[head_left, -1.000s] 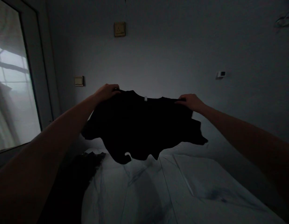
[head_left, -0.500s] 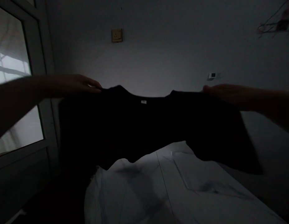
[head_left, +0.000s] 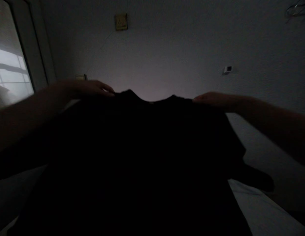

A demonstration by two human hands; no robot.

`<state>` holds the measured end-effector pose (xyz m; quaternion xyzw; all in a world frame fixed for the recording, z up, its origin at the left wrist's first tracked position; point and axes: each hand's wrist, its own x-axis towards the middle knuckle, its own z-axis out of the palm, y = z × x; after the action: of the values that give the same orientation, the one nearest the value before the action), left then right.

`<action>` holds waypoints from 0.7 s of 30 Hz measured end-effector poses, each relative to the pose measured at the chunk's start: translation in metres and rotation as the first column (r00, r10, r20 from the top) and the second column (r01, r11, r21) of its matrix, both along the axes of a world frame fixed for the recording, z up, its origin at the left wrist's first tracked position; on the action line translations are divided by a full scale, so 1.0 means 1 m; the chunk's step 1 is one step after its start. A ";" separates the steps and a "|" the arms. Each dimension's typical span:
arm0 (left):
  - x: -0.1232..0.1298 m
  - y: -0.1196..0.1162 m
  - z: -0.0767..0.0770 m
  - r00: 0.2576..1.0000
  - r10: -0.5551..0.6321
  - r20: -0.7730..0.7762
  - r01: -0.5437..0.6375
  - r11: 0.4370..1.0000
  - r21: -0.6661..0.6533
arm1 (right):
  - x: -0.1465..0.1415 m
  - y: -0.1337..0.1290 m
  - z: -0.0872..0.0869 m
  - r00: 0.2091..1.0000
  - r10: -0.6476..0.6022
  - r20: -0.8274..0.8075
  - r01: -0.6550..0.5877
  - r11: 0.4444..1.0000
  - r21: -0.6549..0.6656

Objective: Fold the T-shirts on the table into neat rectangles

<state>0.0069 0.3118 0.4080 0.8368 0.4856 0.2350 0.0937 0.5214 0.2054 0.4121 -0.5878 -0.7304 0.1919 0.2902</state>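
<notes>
A dark garment, by its shape a shirt (head_left: 147, 157), hangs spread out in front of me and fills the lower middle of the head view. My left hand (head_left: 95, 88) pinches it at the left shoulder, thumb and fingers closed on the cloth. At the opposite shoulder my right hand (head_left: 213, 99) grips the fabric in the same way. Between the hands the neckline dips in a shallow curve. Sleeves hang out to both sides. The room is very dim, so folds and details of the cloth cannot be made out.
Behind the shirt stands a pale wall with a socket (head_left: 121, 22) and a small white device (head_left: 228, 69). A glazed door or window (head_left: 11, 68) is at the left. Below right, part of a light-sheeted bed (head_left: 258, 206) shows. A wire hanger (head_left: 298, 10) hangs top right.
The shirt has dropped open from a bunched, swinging shape to hang long, covering most of the bed. My right hand has come inward, closer to my left. The neck label is nearly hidden.
</notes>
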 end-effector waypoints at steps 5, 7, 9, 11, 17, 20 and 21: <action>0.045 0.017 -0.099 0.972 -0.037 -0.232 0.001 0.988 -0.153 | -0.029 0.052 -0.162 0.994 0.068 -0.091 -0.077 0.992 -0.103; 0.061 0.034 -0.167 0.961 0.137 -0.241 -0.161 0.984 -0.081 | -0.040 0.076 -0.231 0.993 -0.065 -0.095 0.064 0.998 -0.022; 0.074 0.049 -0.227 0.943 0.241 -0.228 -0.260 0.964 -0.057 | -0.051 0.094 -0.285 0.982 -0.150 -0.112 0.151 0.988 0.008; 0.085 0.061 -0.271 0.930 0.310 -0.200 -0.325 0.944 -0.048 | -0.058 0.105 -0.322 0.970 -0.203 -0.133 0.208 0.978 0.024; 0.096 0.074 -0.341 0.921 0.386 -0.055 -0.388 0.921 -0.027 | -0.056 0.120 -0.378 0.938 -0.265 -0.222 0.282 0.958 0.046; 0.090 0.076 -0.359 0.943 0.334 0.005 -0.333 0.942 -0.033 | -0.051 0.121 -0.395 0.919 -0.241 -0.312 0.289 0.950 0.117; 0.088 0.076 -0.363 0.949 0.313 0.045 -0.312 0.950 -0.035 | -0.050 0.120 -0.399 0.911 -0.224 -0.347 0.294 0.942 0.162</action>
<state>0.0947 0.3883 0.0445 0.7419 0.6125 0.2611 0.0788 0.4718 0.3256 0.0135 -0.6062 -0.6040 0.1671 0.4896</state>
